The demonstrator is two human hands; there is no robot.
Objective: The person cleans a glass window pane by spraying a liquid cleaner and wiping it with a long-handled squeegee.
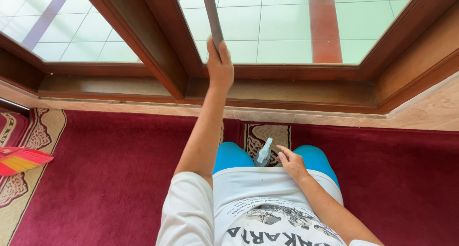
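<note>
Two hands are in my view, each on its own thing. My left hand is stretched up and closed around the lower end of a long grey handle, which runs on out of the top of the picture against the window glass; what sits at its far end I cannot see. It looks thin, stiff and light, and I judge that gripped so near one end it will lever hard on the wrist, so a hold further along would steady it. My right hand lies at my lap with the fingers loosely curled and open, fingertips touching a pale blue spray bottle that stands between my knees. I cannot tell if it is gripped. The bottle looks like light plastic, smooth and likely slippery when wet; the neck under the trigger seems the best place to take it. Around me lie a red carpet with a patterned border, a brown wooden window frame and its sill, which the handle could knock, and a red and yellow broom at the left edge, well apart from both hands.
</note>
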